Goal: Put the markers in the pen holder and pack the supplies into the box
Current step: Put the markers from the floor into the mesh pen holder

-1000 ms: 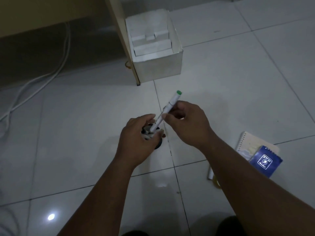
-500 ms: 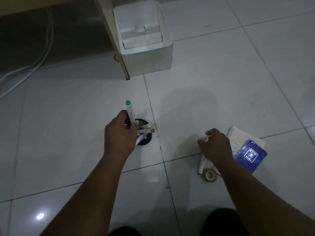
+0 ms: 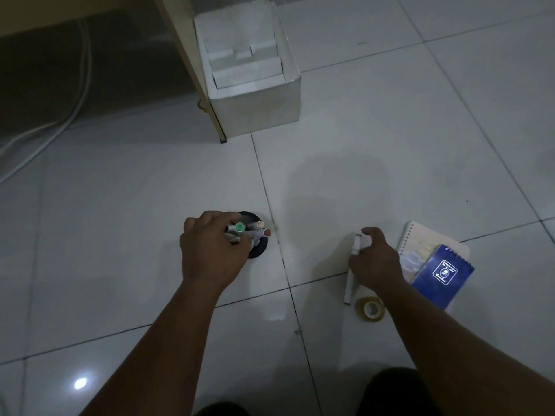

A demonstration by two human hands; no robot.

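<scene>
A black round pen holder (image 3: 257,253) stands on the tiled floor with several markers in it, among them a green-capped marker (image 3: 239,227). My left hand (image 3: 210,250) wraps around the holder's left side, its fingers over the markers. My right hand (image 3: 375,259) is closed on a white marker (image 3: 357,244) lifted at the right. Another white marker (image 3: 348,288) lies on the floor under that hand. An open white box (image 3: 255,106) stands further back.
A roll of clear tape (image 3: 370,308) lies near my right wrist. A blue notepad (image 3: 441,273) rests on a spiral notebook (image 3: 420,238) at the right. A wooden furniture leg (image 3: 192,70) touches the box's left side. White cables (image 3: 60,124) run at far left.
The green-capped marker went from my right hand into the holder, where my left hand now steadies it. My right hand moved right and picked a white marker off the floor.
</scene>
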